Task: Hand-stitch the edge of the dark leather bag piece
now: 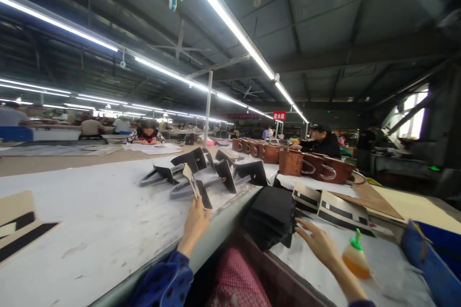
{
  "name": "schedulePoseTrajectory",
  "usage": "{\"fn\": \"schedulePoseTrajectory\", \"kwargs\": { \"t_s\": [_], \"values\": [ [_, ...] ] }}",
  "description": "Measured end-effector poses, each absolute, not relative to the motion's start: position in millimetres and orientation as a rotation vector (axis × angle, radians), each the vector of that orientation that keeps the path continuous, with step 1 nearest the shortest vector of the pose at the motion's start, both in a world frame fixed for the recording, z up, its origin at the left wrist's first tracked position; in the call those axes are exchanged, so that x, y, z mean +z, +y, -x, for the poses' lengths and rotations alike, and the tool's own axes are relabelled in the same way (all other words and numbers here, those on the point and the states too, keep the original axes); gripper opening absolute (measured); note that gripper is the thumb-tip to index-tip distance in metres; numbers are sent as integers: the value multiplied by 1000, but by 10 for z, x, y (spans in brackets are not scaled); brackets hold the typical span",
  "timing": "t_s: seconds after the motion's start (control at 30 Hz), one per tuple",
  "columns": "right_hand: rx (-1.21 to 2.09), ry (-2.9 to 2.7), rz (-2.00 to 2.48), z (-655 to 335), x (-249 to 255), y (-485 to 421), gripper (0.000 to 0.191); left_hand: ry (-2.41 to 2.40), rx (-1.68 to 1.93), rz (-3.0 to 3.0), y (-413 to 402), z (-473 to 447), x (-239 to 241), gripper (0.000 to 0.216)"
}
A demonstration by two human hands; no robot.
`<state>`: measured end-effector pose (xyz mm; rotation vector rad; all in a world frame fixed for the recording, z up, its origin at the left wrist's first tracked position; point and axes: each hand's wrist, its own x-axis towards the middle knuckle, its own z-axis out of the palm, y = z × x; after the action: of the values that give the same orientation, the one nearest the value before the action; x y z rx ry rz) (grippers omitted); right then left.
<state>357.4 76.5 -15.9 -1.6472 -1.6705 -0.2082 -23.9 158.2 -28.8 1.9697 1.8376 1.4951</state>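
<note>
Your left hand (195, 223) is pinching a folded black piece (197, 187) upright at the white table's (101, 220) near edge — your right hand (317, 242), fingers spread, is touching the black stack (272, 216), nearer to it.

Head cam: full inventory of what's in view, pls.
black flap pieces: about ten, black, white table ahead
black stack: one, black, between the hands
brown bags: a row, brown, right table
striped pieces: two, cream and black, right table
glue bottle: one, orange with green cap, near right wrist
co-workers: several, at far tables
left hand: holds a flap piece
right hand: fingertips at the black stack
</note>
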Motion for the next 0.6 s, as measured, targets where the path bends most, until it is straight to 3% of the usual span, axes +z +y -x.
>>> {"fn": "schedulePoseTrajectory", "kwargs": {
  "t_s": [0.13, 0.43, 0.53, 0.6],
  "values": [
    [-135, -1660, 1771, -3366, -352, 1180, 34, 1801, 1688, -1851, 1654, 338, -412, 42],
    [140, -1506, 1578, -3431, -252, 1112, 20, 1438, 2024, -1696, 1371, 300, -237, 26],
    [220, -1343, 1361, -3461, -117, 794, 33, 1227, 2013, -1611, 1031, 132, -230, 34],
    [273, -1232, 1191, -3427, -36, 517, 47, 1095, 1875, -1518, 795, -24, -286, 58]
  ]
}}
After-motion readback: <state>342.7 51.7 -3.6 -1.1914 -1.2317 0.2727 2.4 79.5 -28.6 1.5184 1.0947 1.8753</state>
